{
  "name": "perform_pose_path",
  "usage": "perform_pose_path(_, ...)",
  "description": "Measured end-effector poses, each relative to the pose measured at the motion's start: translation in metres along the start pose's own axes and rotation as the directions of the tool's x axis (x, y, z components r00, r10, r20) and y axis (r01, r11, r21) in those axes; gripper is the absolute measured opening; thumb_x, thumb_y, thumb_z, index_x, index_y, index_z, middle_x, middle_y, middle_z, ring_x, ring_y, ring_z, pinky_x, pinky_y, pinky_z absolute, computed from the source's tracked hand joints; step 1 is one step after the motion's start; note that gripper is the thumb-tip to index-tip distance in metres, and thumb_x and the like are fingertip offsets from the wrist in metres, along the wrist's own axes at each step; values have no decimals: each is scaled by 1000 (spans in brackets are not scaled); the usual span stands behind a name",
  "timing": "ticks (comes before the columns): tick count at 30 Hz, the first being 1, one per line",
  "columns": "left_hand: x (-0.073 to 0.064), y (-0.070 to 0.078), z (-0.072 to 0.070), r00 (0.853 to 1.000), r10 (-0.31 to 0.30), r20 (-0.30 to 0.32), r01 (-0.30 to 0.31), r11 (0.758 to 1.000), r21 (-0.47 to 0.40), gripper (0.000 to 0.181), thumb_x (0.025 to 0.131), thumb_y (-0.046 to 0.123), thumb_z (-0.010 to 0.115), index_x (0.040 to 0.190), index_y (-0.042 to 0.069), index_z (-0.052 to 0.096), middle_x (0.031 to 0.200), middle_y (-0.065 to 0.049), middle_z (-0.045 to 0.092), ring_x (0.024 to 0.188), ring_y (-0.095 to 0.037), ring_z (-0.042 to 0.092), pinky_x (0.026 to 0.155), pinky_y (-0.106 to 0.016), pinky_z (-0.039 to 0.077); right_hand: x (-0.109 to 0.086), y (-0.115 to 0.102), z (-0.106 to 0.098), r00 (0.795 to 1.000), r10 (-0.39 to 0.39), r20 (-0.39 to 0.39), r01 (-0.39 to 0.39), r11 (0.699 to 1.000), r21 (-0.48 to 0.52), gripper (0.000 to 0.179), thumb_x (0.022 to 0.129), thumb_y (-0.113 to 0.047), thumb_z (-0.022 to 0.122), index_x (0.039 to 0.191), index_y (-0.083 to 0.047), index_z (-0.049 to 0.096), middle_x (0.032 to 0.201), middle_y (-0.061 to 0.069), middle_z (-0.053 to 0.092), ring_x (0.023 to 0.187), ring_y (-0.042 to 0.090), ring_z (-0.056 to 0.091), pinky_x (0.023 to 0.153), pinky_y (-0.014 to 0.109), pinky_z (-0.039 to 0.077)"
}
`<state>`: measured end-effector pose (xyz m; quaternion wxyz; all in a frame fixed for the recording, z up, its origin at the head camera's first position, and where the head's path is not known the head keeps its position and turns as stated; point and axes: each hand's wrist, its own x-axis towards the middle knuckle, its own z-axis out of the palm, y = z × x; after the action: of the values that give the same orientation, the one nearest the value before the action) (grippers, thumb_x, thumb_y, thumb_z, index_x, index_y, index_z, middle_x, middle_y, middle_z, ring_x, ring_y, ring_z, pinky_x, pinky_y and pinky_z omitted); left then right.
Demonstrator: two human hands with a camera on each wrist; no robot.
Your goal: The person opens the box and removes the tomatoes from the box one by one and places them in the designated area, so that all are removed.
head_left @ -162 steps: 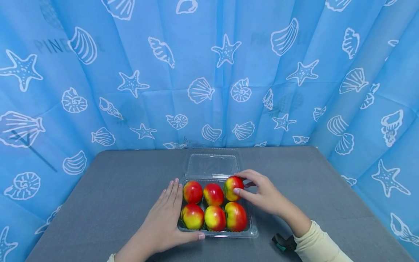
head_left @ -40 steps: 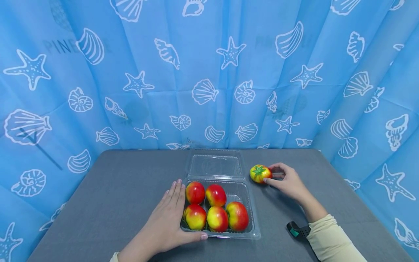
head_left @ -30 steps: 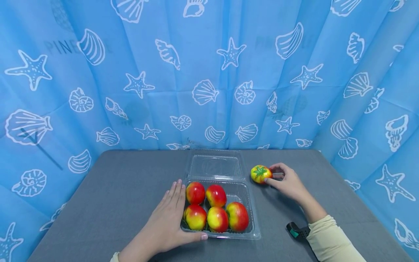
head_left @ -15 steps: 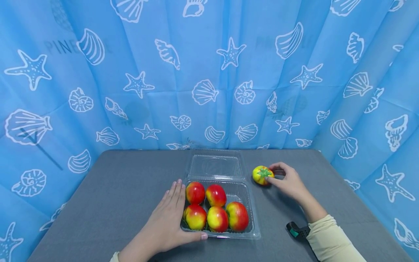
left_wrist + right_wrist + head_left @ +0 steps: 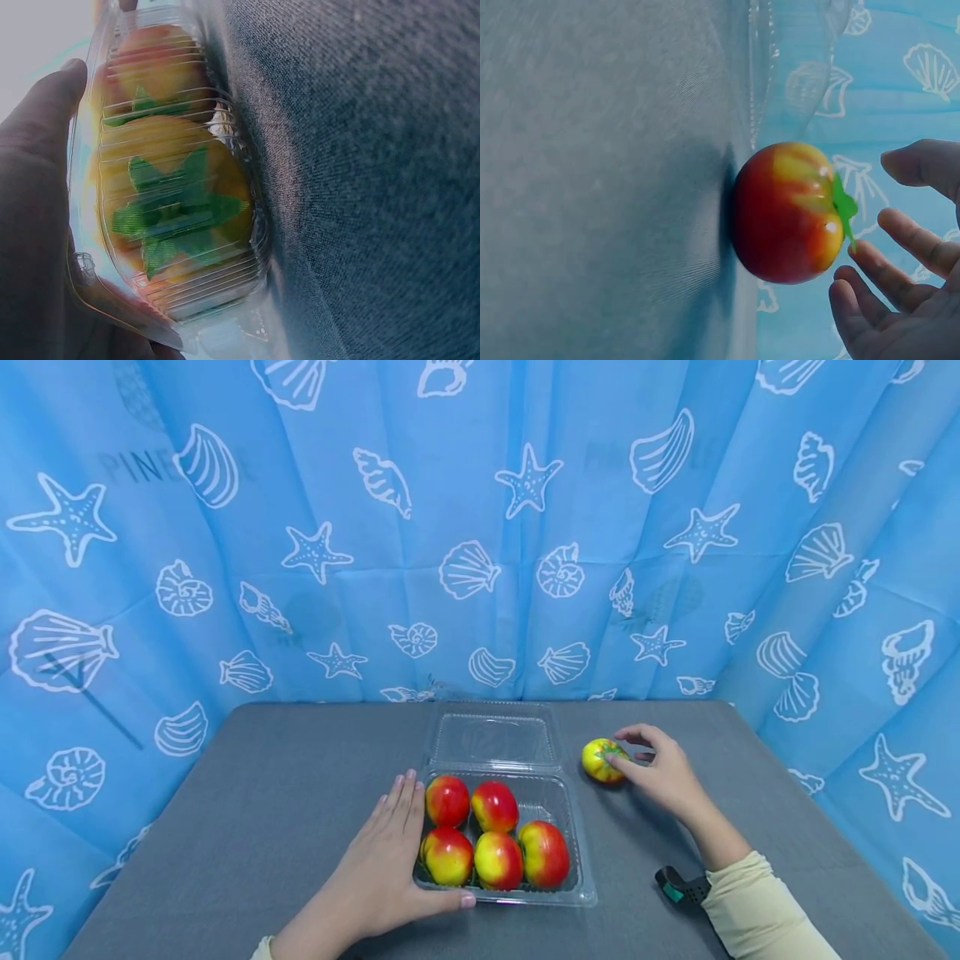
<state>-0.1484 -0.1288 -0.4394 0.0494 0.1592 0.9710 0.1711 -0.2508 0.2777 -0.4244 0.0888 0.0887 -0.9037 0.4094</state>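
A red-and-yellow tomato (image 5: 598, 762) with a green star-shaped calyx sits on the grey tabletop, right of a clear plastic clamshell box. In the right wrist view the same tomato (image 5: 784, 214) rests on the cloth, calyx up. My right hand (image 5: 663, 777) hovers over it, fingers spread and thumb apart, gripping nothing; one fingertip is close to the calyx. Several similar tomatoes (image 5: 495, 860) lie inside the box (image 5: 587, 893); its back right spot shows bare plastic. My left hand (image 5: 382, 860) lies with straight fingers along the box's left side, thumb by the front rim.
The transparent lid (image 5: 491, 739) lies folded back behind the box. A black device with a green patch (image 5: 681, 887) is at the right sleeve. Behind the grey table (image 5: 300, 760) hangs a blue shell-print curtain (image 5: 480, 527).
The right hand lifted one tomato out of the box's back right spot and set it on the table to the right. It then turned slightly, and the hand released it. The left hand stayed.
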Motion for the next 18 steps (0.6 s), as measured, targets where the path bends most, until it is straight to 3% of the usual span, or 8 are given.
perform_pose_path(5, 0, 1, -1, 1000, -5, 3, 5, 1000, 1, 144, 67, 105, 52, 171, 12, 17, 180, -10, 4, 168, -35, 8, 132, -60, 21, -2, -9, 0, 1000, -17, 9, 17, 1000, 8, 41, 102, -26, 73, 130, 2, 64, 137, 22, 62, 132, 43, 57, 112, 63, 50)
perform_pose_path(11, 0, 1, -1, 1000, -1, -4, 1, 1000, -1, 144, 67, 104, 52, 171, 10, 18, 180, -11, 6, 167, -36, 10, 132, -60, 22, -7, -25, 1, 995, -90, 47, 89, 996, 27, 37, 102, -26, 74, 129, -3, 66, 132, 18, 66, 122, 36, 63, 106, 58, 56)
perform_pose_path(18, 0, 1, -1, 1000, -2, -3, 2, 1000, 0, 144, 67, 105, 52, 171, 12, 16, 180, -10, 4, 168, -34, 8, 132, -59, 21, -16, -45, 3, 962, -219, 165, 206, 974, 93, 30, 99, -21, 78, 126, -14, 68, 127, 11, 69, 111, 29, 68, 96, 42, 63)
